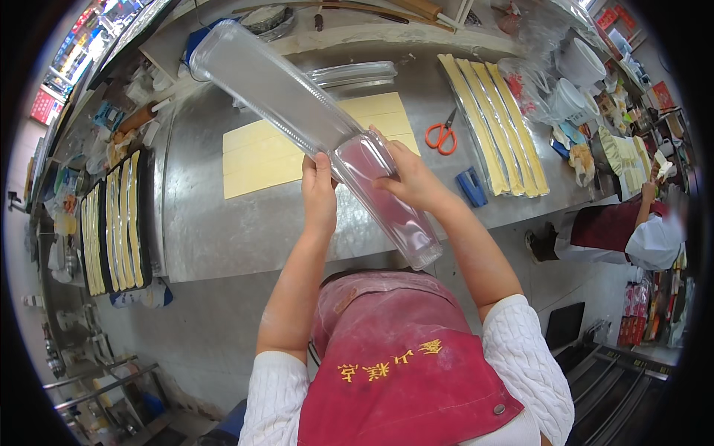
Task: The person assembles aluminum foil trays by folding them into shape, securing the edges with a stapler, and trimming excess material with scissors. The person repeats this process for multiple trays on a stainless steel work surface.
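In front of my apron I hold long, narrow clear plastic trays (279,93) slantwise over the metal table. One length reaches to the far left, and another clear length (383,186) comes back toward my body; whether these are two trays or one stack cannot be told. My left hand (320,193) grips the middle from the left side, thumb on top. My right hand (411,178) is closed round the nearer length, its thumb over the upper face. Beneath the trays lies a flat pale yellow dough sheet (260,160), with lines across it, partly covered by them.
More clear trays (353,73) lie behind the dough. Orange-handled scissors (442,138), a blue stapler-like tool (471,186) and foil trays of yellow strips (494,126) stand right. Dark trays of strips (123,223) are left. Another person (613,234) works at far right.
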`<state>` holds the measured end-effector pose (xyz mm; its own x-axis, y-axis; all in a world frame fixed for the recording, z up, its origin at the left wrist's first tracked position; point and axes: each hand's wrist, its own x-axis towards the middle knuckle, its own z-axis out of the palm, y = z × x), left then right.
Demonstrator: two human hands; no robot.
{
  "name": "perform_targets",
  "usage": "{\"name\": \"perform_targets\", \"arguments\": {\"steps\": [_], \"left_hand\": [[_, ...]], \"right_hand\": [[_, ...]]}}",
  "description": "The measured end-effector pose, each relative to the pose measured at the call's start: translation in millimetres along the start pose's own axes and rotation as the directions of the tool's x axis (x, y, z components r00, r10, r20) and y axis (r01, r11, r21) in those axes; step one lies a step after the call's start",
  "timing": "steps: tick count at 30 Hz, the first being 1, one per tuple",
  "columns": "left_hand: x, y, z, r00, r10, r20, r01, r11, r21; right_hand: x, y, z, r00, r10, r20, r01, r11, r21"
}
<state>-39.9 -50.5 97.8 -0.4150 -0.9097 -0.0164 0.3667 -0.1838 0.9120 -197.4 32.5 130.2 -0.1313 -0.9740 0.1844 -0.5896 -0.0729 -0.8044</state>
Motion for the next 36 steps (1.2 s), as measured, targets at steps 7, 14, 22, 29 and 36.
{"name": "perform_targets", "arguments": {"steps": [7,14,22,29,36], "left_hand": [[-2,14,17,0.996,0.082,0.035,-0.084,0.996,0.035],[-8,16,20,0.992,0.099,0.079,-0.100,0.995,0.011],[-7,13,15,0.966,0.238,0.103,-0.259,0.901,0.348],[-6,20,18,0.966,0.258,0.017,-0.239,0.866,0.438],[-5,20,22,0.991,0.135,0.020,-0.131,0.898,0.420]], "right_hand": [[-3,-3,-3,0.993,-0.089,-0.079,0.090,0.996,0.002],[-4,-15,-7,0.991,0.068,-0.112,-0.052,0.989,0.135],[-4,-9,-2,0.976,-0.089,-0.198,0.116,0.985,0.131],[-3,-17,2,0.920,0.040,-0.389,0.035,0.982,0.184],[1,-18,2,0.866,-0.033,-0.499,0.083,0.993,0.079]]}}
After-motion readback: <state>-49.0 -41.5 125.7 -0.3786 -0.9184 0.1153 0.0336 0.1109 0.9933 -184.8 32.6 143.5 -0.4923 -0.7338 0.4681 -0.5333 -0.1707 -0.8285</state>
